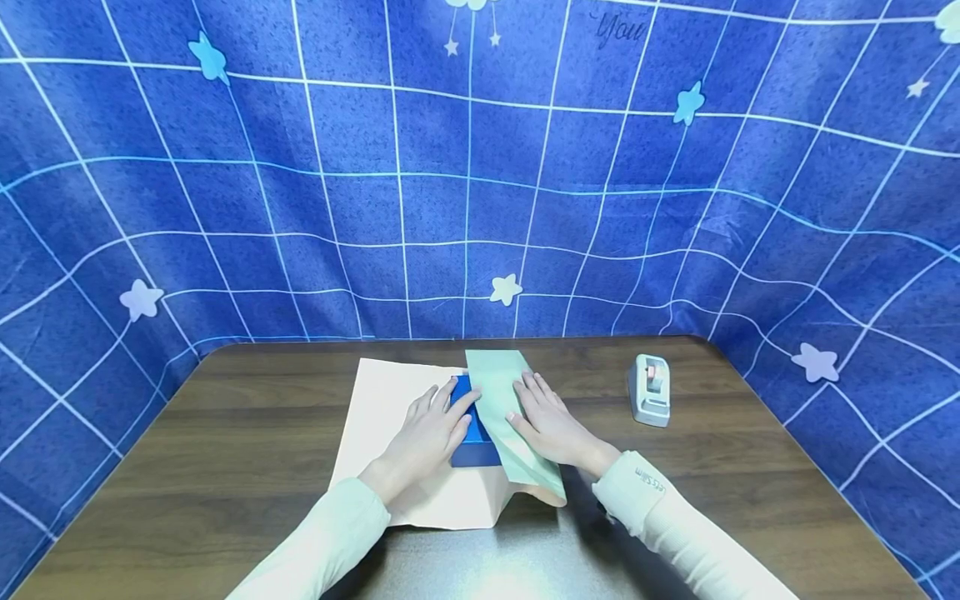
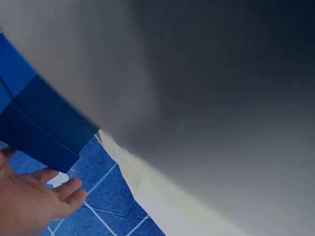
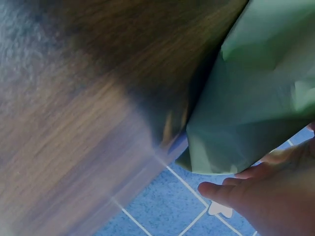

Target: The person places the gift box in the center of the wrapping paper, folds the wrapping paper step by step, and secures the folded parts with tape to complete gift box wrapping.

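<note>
A blue box [image 1: 476, 454] [image 2: 49, 118] lies on a sheet of wrapping paper [image 1: 382, 400], cream on the face turned up. On the right, a pale green flap [image 1: 498, 383] [image 3: 246, 108] is folded over part of the box, its near corner raised with cream showing beneath. My left hand [image 1: 423, 437] [image 2: 29, 201] rests at the box's left side, fingers loosely extended, one fingertip touching near the flap's edge. Fingers spread, my right hand [image 1: 555, 425] [image 3: 275, 191] presses on the green flap along the box's right side. The flap hides the right part of the box.
A pale blue-grey tape dispenser [image 1: 649, 392] stands on the wooden table [image 1: 255, 433], to the right of my right hand. Behind the table hangs a blue curtain [image 1: 435, 208] with white grid lines and stars.
</note>
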`<control>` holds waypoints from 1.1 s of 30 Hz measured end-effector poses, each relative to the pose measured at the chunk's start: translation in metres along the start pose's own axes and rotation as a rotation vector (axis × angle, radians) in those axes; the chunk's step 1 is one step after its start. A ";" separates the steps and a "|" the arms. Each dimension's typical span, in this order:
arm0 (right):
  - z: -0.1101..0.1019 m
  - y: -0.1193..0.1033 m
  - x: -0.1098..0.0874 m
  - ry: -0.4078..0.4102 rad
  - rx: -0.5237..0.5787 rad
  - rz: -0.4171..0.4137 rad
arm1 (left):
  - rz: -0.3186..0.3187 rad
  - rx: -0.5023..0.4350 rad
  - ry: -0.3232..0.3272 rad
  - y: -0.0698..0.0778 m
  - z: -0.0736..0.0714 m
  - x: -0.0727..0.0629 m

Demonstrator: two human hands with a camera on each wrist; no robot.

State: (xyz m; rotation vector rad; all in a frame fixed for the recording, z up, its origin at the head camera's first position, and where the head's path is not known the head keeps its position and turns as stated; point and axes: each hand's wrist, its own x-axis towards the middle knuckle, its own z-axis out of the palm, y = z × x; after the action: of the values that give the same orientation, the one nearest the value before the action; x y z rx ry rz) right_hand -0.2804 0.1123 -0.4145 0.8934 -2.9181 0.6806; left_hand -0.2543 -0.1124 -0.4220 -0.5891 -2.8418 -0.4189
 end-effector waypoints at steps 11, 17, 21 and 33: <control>-0.004 0.012 0.001 0.059 0.142 -0.040 | -0.004 0.016 0.009 -0.002 0.001 -0.001; -0.004 0.017 0.000 0.022 0.108 -0.074 | 0.000 0.023 0.009 -0.001 0.001 -0.001; -0.007 0.017 0.001 0.009 0.149 -0.064 | 0.009 0.042 0.015 -0.001 0.000 -0.001; -0.016 0.018 -0.020 0.009 0.143 -0.080 | 0.026 0.049 0.029 -0.002 0.001 -0.002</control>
State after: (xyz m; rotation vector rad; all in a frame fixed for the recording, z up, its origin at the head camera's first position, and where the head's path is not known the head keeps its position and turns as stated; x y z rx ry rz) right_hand -0.2753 0.1424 -0.4101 1.0097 -2.8372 0.8939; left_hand -0.2533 -0.1143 -0.4233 -0.6045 -2.8046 -0.3490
